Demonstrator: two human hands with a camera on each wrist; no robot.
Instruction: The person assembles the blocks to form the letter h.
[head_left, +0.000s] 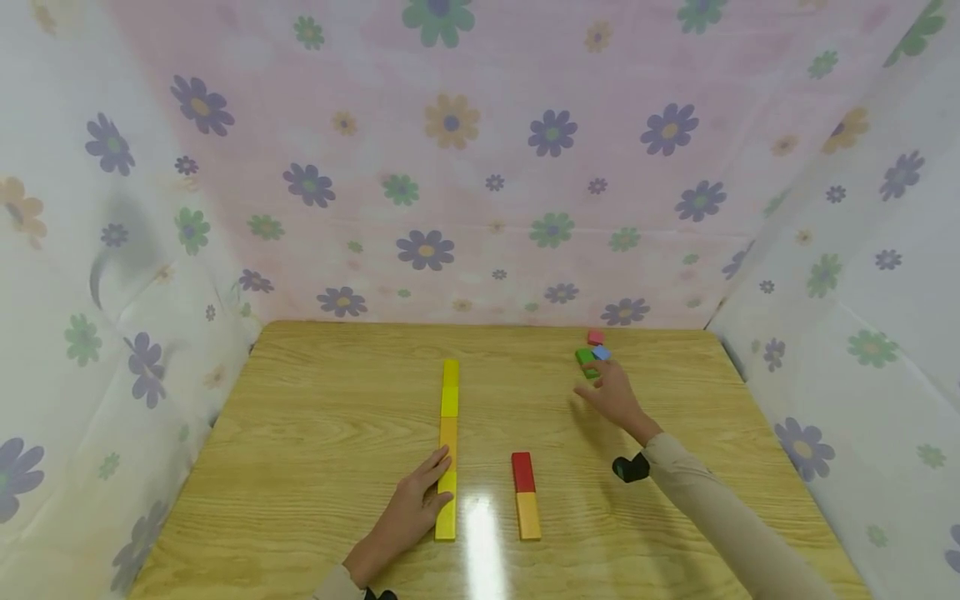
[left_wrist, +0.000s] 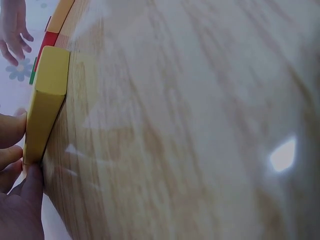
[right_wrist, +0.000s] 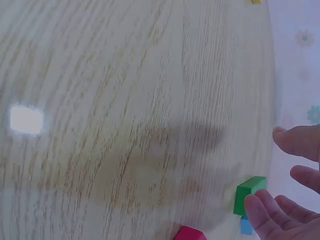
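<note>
Right hand [head_left: 615, 396]: grip wide near green block [head_left: 584, 357]; best pinch squarely, sparing blue block [head_left: 602, 353]. Left hand [head_left: 407, 505]: uncurled, touching yellow block [head_left: 446, 526].

Flowered sheeting [head_left: 510, 212] behind and beside the wood-grain table [head_left: 330, 425] suggests a booth.

Bright, even light with hard glare on a glossy bench [head_left: 315, 400].
A white streak [head_left: 483, 546] burns out the near middle in the head view, smaller white patches [left_wrist: 283, 156] show in both wrist views, and soft shadows [right_wrist: 192, 140] fall by the right grip [head_left: 613, 396]. The wrist pictures look hazier and cooler, and the bench's edge bows in the right one.
</note>
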